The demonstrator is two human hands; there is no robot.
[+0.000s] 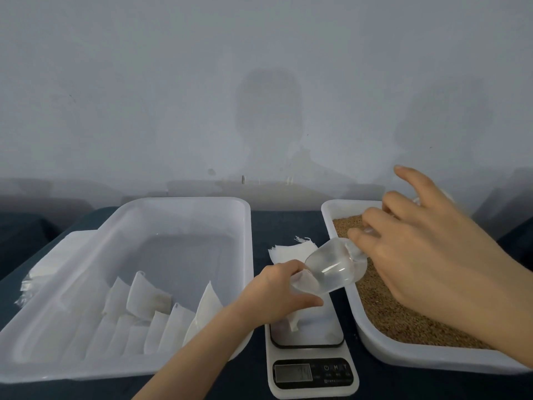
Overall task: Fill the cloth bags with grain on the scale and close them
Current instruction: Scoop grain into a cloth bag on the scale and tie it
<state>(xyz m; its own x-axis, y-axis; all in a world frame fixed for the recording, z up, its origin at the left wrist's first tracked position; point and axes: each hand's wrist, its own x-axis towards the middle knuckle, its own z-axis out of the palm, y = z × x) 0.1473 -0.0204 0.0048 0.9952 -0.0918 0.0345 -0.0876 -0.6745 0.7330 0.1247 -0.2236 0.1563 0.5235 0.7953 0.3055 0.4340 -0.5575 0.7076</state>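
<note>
A white cloth bag [302, 316] stands on the platform of a small white kitchen scale [313, 373]. My left hand [277, 293] grips the bag's mouth from the left. My right hand [412, 241] holds the handle of a clear plastic scoop [331, 269], whose open end tilts down toward the bag's mouth. The scoop looks see-through, with no grain visible in it. Brown grain [403, 307] fills the white tray [432, 356] on the right, under my right hand.
A large white tray [173, 203] on the left holds several filled cloth bags [161, 316] along its near side. Spare flat bags [291, 251] lie behind the scale. A stack of white cloth [49, 264] sits left of the big tray. A grey wall stands close behind the table.
</note>
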